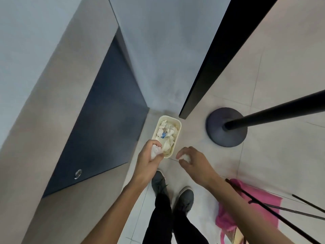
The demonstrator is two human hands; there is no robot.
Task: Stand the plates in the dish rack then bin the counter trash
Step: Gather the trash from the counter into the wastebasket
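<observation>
Tiled floor, cream bin below. Over bin's near rim, left hand gripping white wad; beside bin, right hand cupping pale lump, perhaps paper, mostly hidden.

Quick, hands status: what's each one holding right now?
Left hand: grips a crumpled white wad, by the near end of the bin.
Right hand: fingers curled round a small white scrap, beside the bin.

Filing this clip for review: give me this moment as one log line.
stage: binning trash | left hand: grips white wad above bin edge | right hand: grips second wad beside bin
</observation>
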